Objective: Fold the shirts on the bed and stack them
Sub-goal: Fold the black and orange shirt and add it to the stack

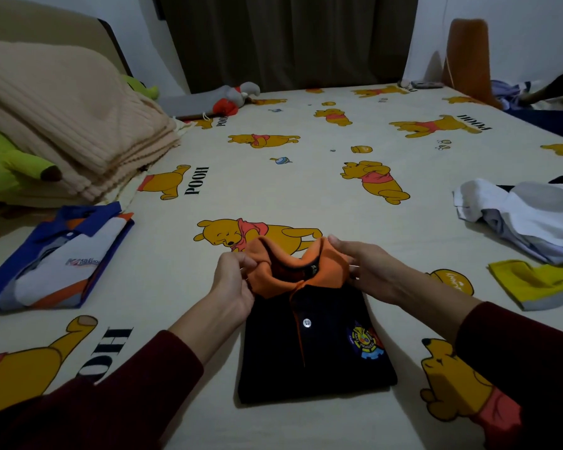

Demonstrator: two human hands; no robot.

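Note:
A folded black polo shirt (pixel 316 355) with an orange collar (pixel 283 271) lies on the bed in front of me, with a white button and a coloured badge on its chest. My left hand (pixel 233 280) pinches the collar's left side. My right hand (pixel 368 267) grips the collar's right side. To the left lies a folded blue, white and orange shirt (pixel 59 261). A heap of unfolded white and grey shirts (pixel 527 216) sits at the right, and a yellow garment (pixel 540 284) lies in front of it.
The bed sheet (pixel 306 190) is cream with yellow bear prints. A folded beige blanket (pixel 62 125) and a green plush toy (pixel 10 164) lie at the far left. A grey and red plush (pixel 238 95) lies by the dark curtain (pixel 290 37). An orange-brown object (pixel 467 60) stands at the back right.

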